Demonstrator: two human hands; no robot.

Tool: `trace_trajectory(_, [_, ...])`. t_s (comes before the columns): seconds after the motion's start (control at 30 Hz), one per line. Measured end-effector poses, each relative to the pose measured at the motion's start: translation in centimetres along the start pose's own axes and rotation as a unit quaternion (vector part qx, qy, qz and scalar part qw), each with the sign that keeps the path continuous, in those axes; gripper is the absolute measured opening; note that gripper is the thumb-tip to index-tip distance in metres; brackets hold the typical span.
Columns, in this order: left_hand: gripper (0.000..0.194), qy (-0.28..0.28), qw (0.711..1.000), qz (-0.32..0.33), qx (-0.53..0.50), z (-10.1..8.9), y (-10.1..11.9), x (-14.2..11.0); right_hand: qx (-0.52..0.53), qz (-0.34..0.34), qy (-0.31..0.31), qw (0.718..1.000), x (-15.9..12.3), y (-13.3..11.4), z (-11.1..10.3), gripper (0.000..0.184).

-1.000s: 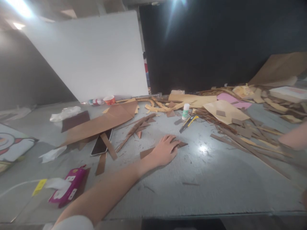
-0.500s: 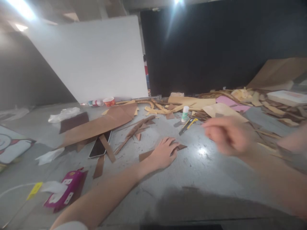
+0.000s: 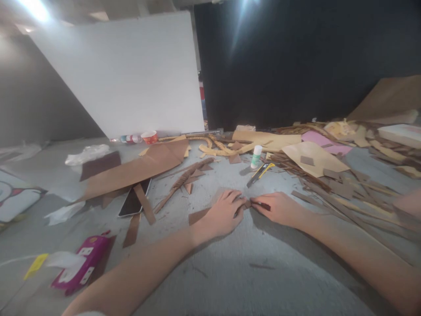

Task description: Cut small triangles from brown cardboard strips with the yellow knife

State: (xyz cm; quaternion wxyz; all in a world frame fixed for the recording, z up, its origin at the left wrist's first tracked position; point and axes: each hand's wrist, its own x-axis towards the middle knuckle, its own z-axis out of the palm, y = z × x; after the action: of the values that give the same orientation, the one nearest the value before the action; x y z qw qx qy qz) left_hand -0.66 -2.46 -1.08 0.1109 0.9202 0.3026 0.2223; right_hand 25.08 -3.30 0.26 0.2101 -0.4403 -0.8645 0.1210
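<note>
A strip of brown paper (image 3: 197,217) lies on the grey table, its left part showing from under my left hand (image 3: 226,211). That hand rests palm down across the strip, its fingers stretched over it. At the strip's right end, my right hand (image 3: 276,208) pinches the tip between thumb and fingers. The two hands almost meet there. Just beyond them is a black and yellow utility knife (image 3: 260,174), with a white and green glue stick (image 3: 256,156) standing upright behind it.
Left of my hands are a brown-wrapped twig shape (image 3: 182,181), a phone (image 3: 134,201) partly under brown paper, and a purple tissue pack (image 3: 82,265). Paper scraps and strips (image 3: 342,188) spread at right. White (image 3: 125,74) and black panels (image 3: 296,61) stand behind. Another person's arm (image 3: 409,199) enters at far right.
My right hand has come down and left from above the table and now pinches the strip's right end. My left hand has stayed on the strip.
</note>
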Motion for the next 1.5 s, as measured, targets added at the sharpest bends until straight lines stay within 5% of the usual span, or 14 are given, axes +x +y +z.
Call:
trace_trajectory(0.3, [0.035,-0.015,1.000,-0.024,-0.011,-0.6,0.4,0.2,0.130,0.144,0.000,0.981,0.4,-0.4,0.8,0.030])
trace_trajectory(0.6, [0.027,-0.008,0.997,-0.044,-0.062,-1.0,0.6,0.4,0.145,0.110,0.022,0.983,0.6,-0.6,1.5,0.033])
trace_trajectory(0.7, [0.016,-0.016,0.986,-0.114,-0.119,-2.0,1.2,0.9,0.191,0.115,0.024,0.975,0.7,-0.8,1.3,0.035])
trace_trajectory(0.83, [0.029,-0.047,0.921,-0.239,-0.305,-2.8,2.3,1.6,0.250,0.115,0.054,0.960,0.7,-1.8,1.0,0.037])
trace_trajectory(0.97, [0.044,-0.108,0.736,-0.253,-0.619,-1.5,2.4,1.6,0.287,0.119,0.098,0.945,0.6,-3.1,0.9,0.033])
trace_trajectory(1.07, [0.053,-0.129,0.655,-0.247,-0.702,-0.6,1.6,1.2,0.312,0.110,0.092,0.939,0.5,-3.2,0.8,0.030])
trace_trajectory(1.5, [0.039,-0.151,0.637,-0.253,-0.712,-1.9,0.7,1.3,0.383,0.088,0.022,0.919,0.7,-2.0,0.3,0.038])
